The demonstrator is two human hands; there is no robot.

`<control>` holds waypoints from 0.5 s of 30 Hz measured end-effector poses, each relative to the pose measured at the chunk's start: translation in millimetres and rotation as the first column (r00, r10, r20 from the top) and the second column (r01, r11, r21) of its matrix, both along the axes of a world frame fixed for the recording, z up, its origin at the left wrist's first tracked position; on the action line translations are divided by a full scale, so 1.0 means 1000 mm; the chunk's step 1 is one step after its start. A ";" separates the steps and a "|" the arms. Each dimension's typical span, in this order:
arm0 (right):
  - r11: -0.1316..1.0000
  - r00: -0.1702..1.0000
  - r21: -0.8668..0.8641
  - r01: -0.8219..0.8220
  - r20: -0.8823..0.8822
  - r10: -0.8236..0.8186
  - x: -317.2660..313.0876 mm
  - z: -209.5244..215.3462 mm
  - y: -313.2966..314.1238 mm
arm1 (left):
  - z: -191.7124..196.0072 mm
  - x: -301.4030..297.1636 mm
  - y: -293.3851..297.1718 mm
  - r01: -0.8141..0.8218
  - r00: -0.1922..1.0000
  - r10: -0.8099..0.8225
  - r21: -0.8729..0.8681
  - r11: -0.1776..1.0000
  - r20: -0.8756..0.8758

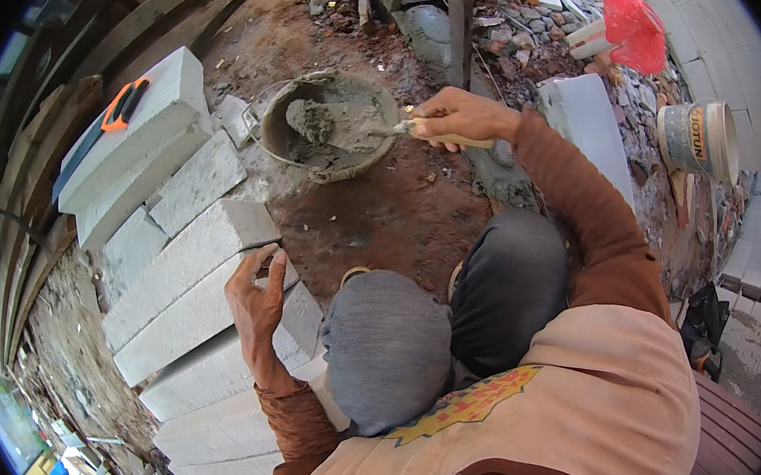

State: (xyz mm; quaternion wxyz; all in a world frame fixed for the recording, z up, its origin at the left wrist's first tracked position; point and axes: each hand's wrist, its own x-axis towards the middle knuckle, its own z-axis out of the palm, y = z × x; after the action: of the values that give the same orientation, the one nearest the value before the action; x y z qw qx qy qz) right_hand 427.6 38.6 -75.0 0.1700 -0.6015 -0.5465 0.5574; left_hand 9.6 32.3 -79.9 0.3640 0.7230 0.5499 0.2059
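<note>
My right hand [453,118] is closed around the wooden handle of a trowel [472,142]. The trowel's blade reaches over the rim into a bucket [272,138], where wet grey mortar [309,122] lies in a lump and coats the sides. My left hand [255,303] is at the end of a row of white blocks [176,286], its fingers bent with a gap between thumb and fingers. Nothing shows in its grasp. A handsaw [122,107] with an orange and black handle lies on a white block [168,99] at the left.
Timber boards [22,163] line the left side. Beyond the bucket are a wooden post [459,28] and brick rubble [526,44]. At the right, a white slab [587,125], a tipped paint bucket [699,139] and a red plastic bag [633,28] lie near a block wall.
</note>
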 end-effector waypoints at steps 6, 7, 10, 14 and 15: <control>0.904 0.900 0.010 0.427 -0.106 -0.423 0.028 0.073 -0.116 | -0.008 -0.001 0.001 0.017 1.000 -0.017 -0.003 1.000 -0.023; 0.853 0.848 0.022 0.522 -0.119 -0.516 0.031 0.083 -0.134 | -0.009 -0.002 0.000 0.006 1.000 -0.006 -0.023 1.000 -0.024; 0.741 0.745 0.074 0.667 -0.079 -0.663 0.046 0.090 -0.167 | -0.012 -0.002 0.001 -0.014 0.999 0.013 -0.028 1.000 -0.038; 0.673 0.687 0.212 0.708 0.009 -0.726 0.070 0.051 -0.172 | -0.014 0.000 0.002 -0.021 0.999 0.019 -0.049 0.999 -0.049; 0.675 0.620 0.315 0.668 0.266 -0.738 0.074 0.029 -0.158 | -0.015 0.000 0.002 -0.011 0.999 0.009 -0.035 0.999 -0.052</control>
State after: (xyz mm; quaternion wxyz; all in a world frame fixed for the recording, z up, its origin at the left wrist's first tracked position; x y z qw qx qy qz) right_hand 501.8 -119.6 -45.6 0.3233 -0.8428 -0.3372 0.2675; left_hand 9.4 34.4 -94.6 0.3613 0.7188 0.5662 0.1794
